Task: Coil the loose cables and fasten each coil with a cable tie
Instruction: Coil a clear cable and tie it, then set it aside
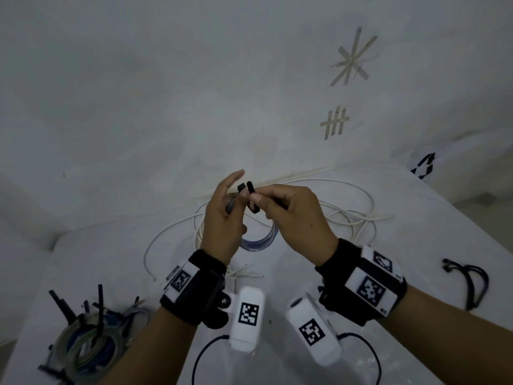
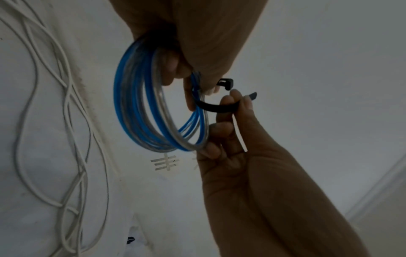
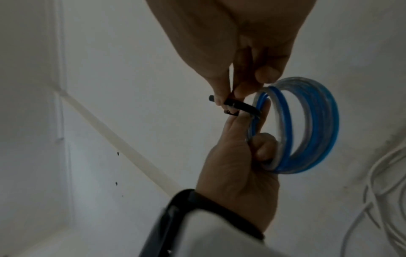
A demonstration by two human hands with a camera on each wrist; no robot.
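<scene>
Now black cable tie [image 2: 216, 106] between right fingers [image 2: 227, 101]; blue coil [image 2: 140, 107] beside.

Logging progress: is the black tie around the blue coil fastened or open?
Open: the cable tie loops the coil, its tail outside the head.

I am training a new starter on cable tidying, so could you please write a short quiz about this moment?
1. True or false: the black cable tie is already locked shut around the blue and clear coil.
2. Which hand holds the coil? A) left hand B) right hand C) neither
3. Fill in: the loose cable lying uncoiled on the table is ____ in colour.

Key: 1. False: it loops round the strands, but its head and tail are apart. 2. A; the right hand pinches the tie's tail. 3. White.
</scene>
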